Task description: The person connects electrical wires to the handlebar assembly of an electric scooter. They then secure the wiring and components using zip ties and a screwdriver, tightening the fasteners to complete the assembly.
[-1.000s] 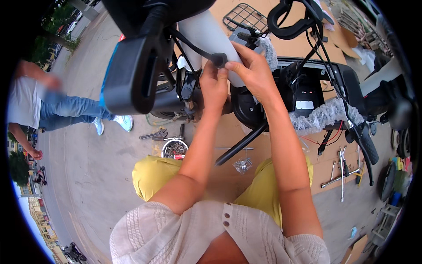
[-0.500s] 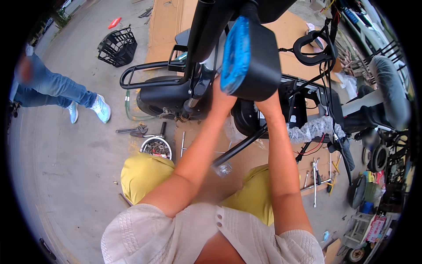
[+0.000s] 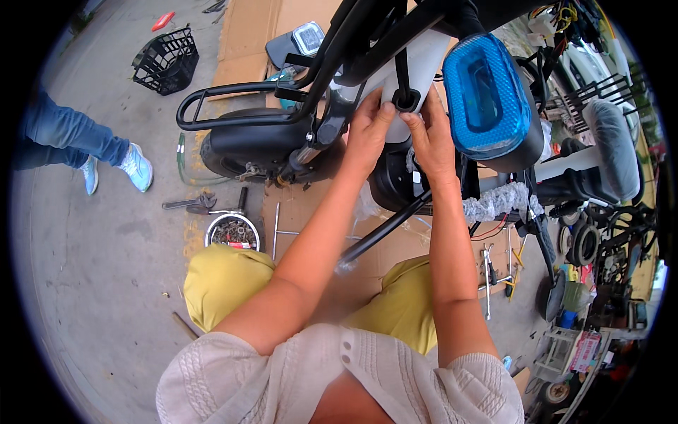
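A partly assembled electric scooter lies on its side in front of me. My left hand (image 3: 369, 132) and my right hand (image 3: 431, 141) both hold its pale grey-white panel (image 3: 418, 65), one on each side. The thumbs press beside a black grommet (image 3: 405, 99) with a black cable (image 3: 402, 69) running through it. My other fingertips are hidden behind the panel. Right of my right hand hangs a black box-shaped part (image 3: 487, 99) with blue film over its face. The rear wheel (image 3: 224, 152) under a black fender is left of my left hand.
Cardboard (image 3: 244, 35) lies beneath the scooter. A bowl of small hardware (image 3: 233, 232), an adjustable wrench (image 3: 189, 202) and several other tools lie near my knees. A black basket (image 3: 167, 62) stands at the far left, near a person in jeans (image 3: 78, 138). Shelving and tyres (image 3: 585, 244) line the right.
The blue-filmed part now appears farther right and no longer covers my hands. Both hands now show on the grey-white panel around the grommet. The whole view has shifted slightly.
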